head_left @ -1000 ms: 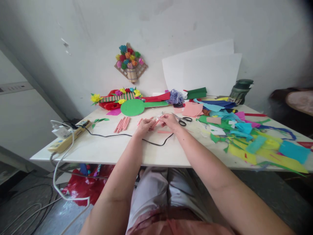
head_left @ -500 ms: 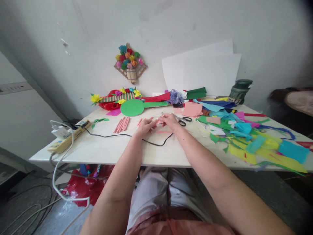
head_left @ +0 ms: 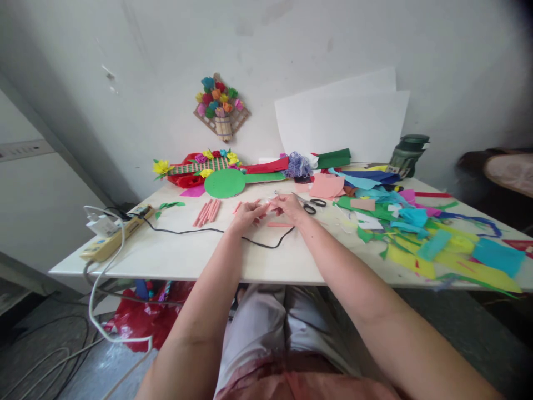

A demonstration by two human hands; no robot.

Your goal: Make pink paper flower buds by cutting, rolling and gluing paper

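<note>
Close together over the middle of the white table, my left hand and my right hand are both closed, fingertips pinching a small piece of pink paper. The fingers hide most of it. Left of my hands lies a group of several rolled pink paper sticks; a few shorter pink ends show just behind my left hand. A thin pink strip rests on the table below my hands. Beside my right hand are black-handled scissors, partly covered by it.
A black cord runs across the table from a power strip at left. Colored paper scraps cover the right side. A green cardboard shape and paper flowers lie behind; a dark green bottle stands back right.
My hands stay in nearly the same place, with only a slight shift of the fingers on the pink paper. The rest of the table looks unchanged.
</note>
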